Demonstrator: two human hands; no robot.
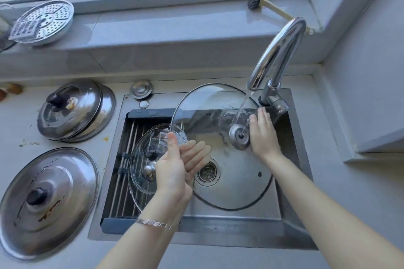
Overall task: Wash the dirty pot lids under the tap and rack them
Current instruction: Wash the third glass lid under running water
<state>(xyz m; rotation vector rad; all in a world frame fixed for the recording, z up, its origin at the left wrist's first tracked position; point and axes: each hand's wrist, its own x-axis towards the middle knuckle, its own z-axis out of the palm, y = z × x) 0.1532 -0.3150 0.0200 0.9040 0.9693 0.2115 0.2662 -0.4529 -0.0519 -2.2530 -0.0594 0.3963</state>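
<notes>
A large glass pot lid [236,181] with a dark rim is held tilted over the sink [290,220], under the running tap [277,54]. Water falls onto the lid's metal centre fitting [235,137]. My left hand [172,168] pinches the lid's left rim, thumb on top and fingers under the glass. My right hand [263,135] lies flat against the lid beside the fitting, fingers straight. A smaller glass lid [140,155] with a metal knob rests on the roll-up rack [129,137] across the sink's left side.
Two stacked steel lids [72,111] and one large stained steel lid [46,199] lie on the counter to the left. A perforated steamer plate [46,22] and a brush [258,0] sit on the window sill. The drain [206,172] shows through the glass.
</notes>
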